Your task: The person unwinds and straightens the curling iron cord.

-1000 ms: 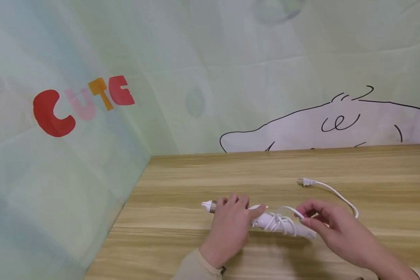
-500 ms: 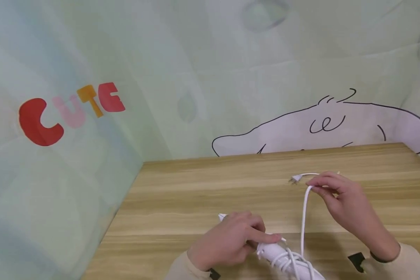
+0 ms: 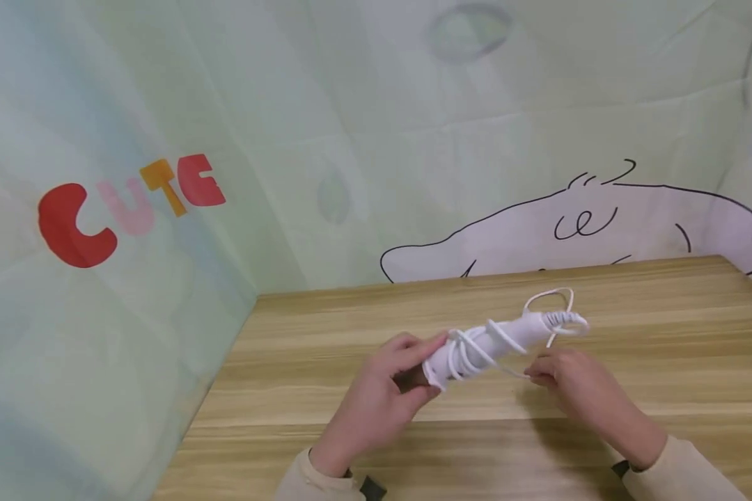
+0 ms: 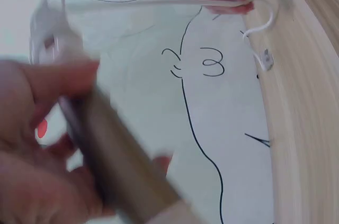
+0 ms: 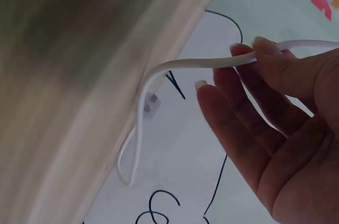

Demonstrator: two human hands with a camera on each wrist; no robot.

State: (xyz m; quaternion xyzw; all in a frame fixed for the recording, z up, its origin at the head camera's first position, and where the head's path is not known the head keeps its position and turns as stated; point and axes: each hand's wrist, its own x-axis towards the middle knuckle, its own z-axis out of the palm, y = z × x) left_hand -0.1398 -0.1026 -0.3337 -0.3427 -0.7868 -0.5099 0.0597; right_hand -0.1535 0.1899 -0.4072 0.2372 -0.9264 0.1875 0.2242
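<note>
— Between the hands, what's that?
— A white wand (image 3: 501, 339), cord (image 3: 476, 346) coiled round it, raised off the tabletop (image 3: 633, 390). Left hand (image 3: 385, 390) grips its near end; right hand (image 3: 576, 386) pinches the cord's loose run.
— Changed since before?
— Yes. Half a second ago the wand lay low by the left hand; the right held the cord farther out, near the plug.

- Bright, even and soft throughout; no glare, no hard highlights.
- Faint, diffuse shadows under both forearms on the surface (image 3: 664, 334).
- Head view mostly sharp, slightly soft at the hands.
- Left wrist view heavily blurred: left hand (image 4: 47, 144) smeared, out of focus.
- Right wrist view: surface edge blurred, right hand (image 5: 275, 123) and cord (image 5: 212, 63) crisp.
</note>
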